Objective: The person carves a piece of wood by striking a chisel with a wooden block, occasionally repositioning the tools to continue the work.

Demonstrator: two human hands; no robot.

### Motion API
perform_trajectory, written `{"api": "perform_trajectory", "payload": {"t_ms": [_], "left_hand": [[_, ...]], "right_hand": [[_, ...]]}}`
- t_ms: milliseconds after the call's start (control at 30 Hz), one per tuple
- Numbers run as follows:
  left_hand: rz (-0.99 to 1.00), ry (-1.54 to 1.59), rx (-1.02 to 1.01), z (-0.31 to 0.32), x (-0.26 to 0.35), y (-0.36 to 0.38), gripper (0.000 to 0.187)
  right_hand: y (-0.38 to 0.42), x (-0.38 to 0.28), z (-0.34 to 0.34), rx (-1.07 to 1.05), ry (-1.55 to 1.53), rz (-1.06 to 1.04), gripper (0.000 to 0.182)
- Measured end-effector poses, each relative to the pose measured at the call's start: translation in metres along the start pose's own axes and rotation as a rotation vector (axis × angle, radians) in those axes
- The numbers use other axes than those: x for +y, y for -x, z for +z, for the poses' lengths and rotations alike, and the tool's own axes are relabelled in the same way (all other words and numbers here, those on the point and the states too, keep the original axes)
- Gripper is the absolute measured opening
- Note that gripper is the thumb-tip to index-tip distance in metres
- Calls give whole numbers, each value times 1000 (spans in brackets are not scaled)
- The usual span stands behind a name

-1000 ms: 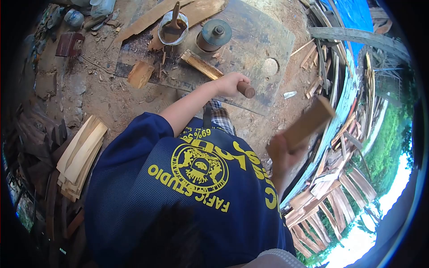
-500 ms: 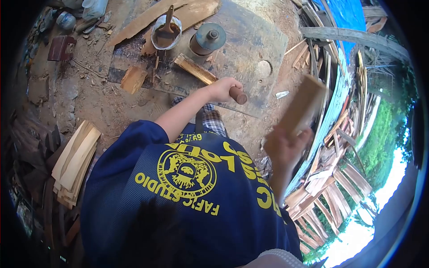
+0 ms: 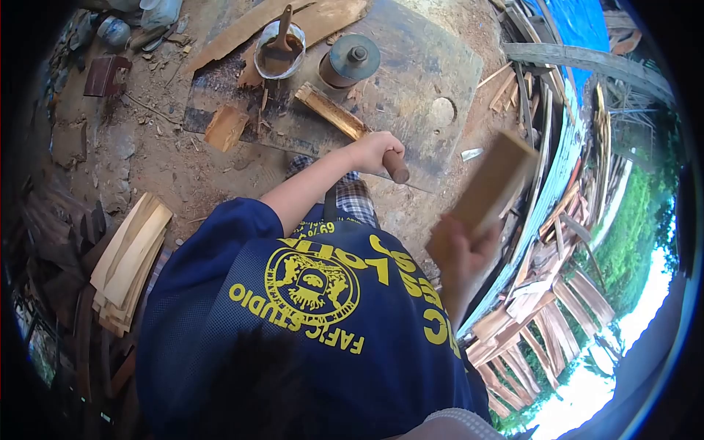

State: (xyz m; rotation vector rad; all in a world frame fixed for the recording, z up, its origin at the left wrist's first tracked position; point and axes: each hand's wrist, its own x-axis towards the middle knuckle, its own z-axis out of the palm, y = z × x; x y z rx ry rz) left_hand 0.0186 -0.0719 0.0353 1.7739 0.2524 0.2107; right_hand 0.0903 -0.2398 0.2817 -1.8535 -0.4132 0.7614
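My left hand (image 3: 372, 152) is closed round a wooden-handled tool. Its round brown handle end (image 3: 396, 167) sticks out toward me, and a long, narrow, tan length (image 3: 328, 108) reaches away over the flat work board (image 3: 411, 81). I cannot make out exactly what kind of tool it is. On the right, my right hand (image 3: 466, 257) grips a thick wooden board (image 3: 493, 187), held tilted up and slightly blurred. Beyond the tool stand a pot (image 3: 277, 70) with a brush (image 3: 280, 37) in it and a round metal-topped cylinder (image 3: 352, 60).
A stack of pale wood slats (image 3: 130, 257) lies at the left. Timber strips (image 3: 579, 301) pile up at the right under a blue tarp (image 3: 587, 29). A wood offcut (image 3: 226, 128) and a dark red block (image 3: 107, 76) lie on the far left ground.
The whole view has shifted slightly. My right hand and its board have come a little nearer my body and look less blurred. My left hand keeps its hold on the tool.
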Motion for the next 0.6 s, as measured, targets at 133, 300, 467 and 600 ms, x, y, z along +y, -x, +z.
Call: {"api": "perform_trajectory", "payload": {"t_ms": [133,300,467,600], "left_hand": [[-41,-55,-54,6,5,-3,24],[-99,-426,-253,37,-33,5,22],[113,-230,-7,38,-22,18,22],[187,-226,7,26,-2,14,20]], "right_hand": [[22,35,-10,66,-486,-317,39],[-4,115,31,-57,634,111,45],[0,109,-7,-54,505,53,37],[-2,110,-14,45,190,137,34]]}}
